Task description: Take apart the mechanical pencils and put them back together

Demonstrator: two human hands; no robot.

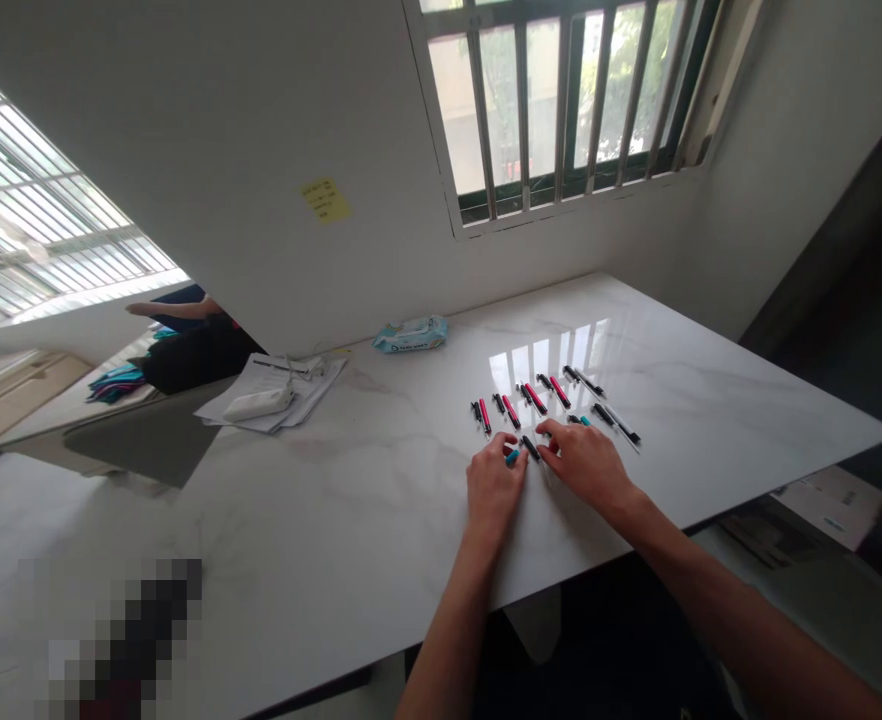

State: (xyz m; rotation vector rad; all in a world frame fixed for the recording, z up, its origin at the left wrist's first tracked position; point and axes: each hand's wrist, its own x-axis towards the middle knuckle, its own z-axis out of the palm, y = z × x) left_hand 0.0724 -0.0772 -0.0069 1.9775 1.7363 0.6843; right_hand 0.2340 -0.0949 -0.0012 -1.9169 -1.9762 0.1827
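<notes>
- Left hand (495, 485): grip curled, closed on teal pen (513, 456).
- Right hand (585, 462): grip open, fingertips just beside black pen (531, 448).
- Red pens (535, 398) lie in rows on bench (711, 430), frame centre.

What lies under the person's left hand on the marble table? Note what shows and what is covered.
The left hand rests on the white marble table. A teal-tipped pen shows at its fingertips; the rest of that pen is covered, so its length cannot be seen.
</notes>
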